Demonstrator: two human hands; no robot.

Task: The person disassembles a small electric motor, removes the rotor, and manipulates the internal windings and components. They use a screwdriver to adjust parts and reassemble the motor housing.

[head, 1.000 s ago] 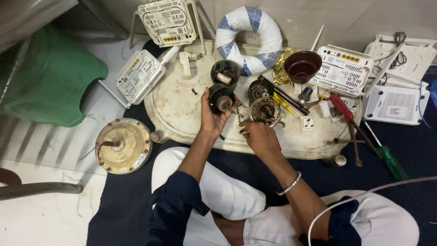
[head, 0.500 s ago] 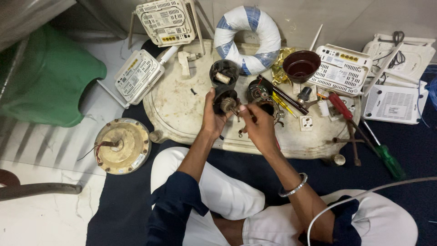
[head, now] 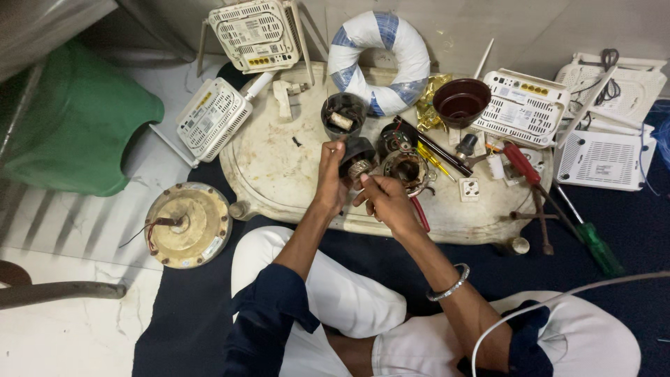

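Down at the near middle of the cream oval table (head: 293,150), the left hand (head: 331,180) holds a small dark motor part (head: 358,155) lifted just above the tabletop, its fingers closed round the part's left side. The right hand (head: 386,199) meets it from below right, fingertips pinched at the pale metal end of the part; whether they grip something tiny of their own cannot be told.

Room is tight to the right: a second round motor piece (head: 406,167) lies just beside the hands, with a black cup (head: 343,115) just behind and a brown bowl (head: 460,102) farther back. Left of the hands the tabletop is bare up to its rim. A red-handled screwdriver (head: 520,162) and a green-handled one (head: 599,246) lie near the right edge, the green one off the table on the dark mat (head: 628,230). White perforated boxes ring the far edge, and a round brass-coloured disc (head: 187,225) sits on the floor to the left.

Compared with a second ago, the hands have come together on one part; then the left rested on it alone while the right worked at the neighbouring piece.
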